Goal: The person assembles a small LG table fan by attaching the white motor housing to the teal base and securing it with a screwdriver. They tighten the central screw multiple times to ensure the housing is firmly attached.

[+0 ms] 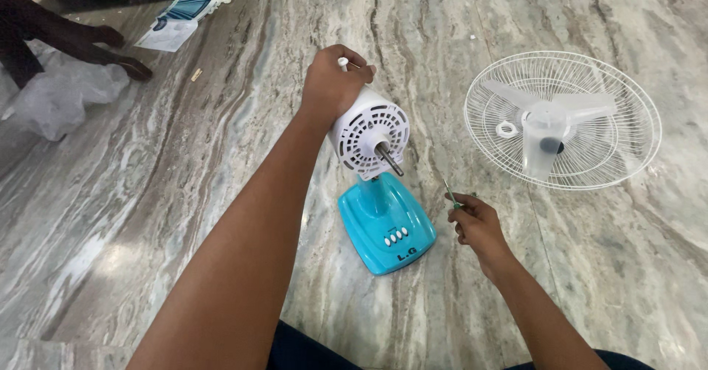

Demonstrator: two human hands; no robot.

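Marble-look floor point(147, 193), grey-brown veins, glossy. Table fan point(380, 185) stands on it, centre frame: turquoise plastic base with white buttons, white vented motor housing on top, bare metal shaft sticking out front. Left hand point(332, 82) wrapped shut over the housing's top rear, gripping it. Right hand point(478, 226) just right of the base, low near the floor, fingers closed on a thin green-handled screwdriver point(451, 196), tip pointing up. White wire grille point(564, 119) lies flat to the right, translucent three-blade propeller point(549, 119) resting in it, well apart from both hands.
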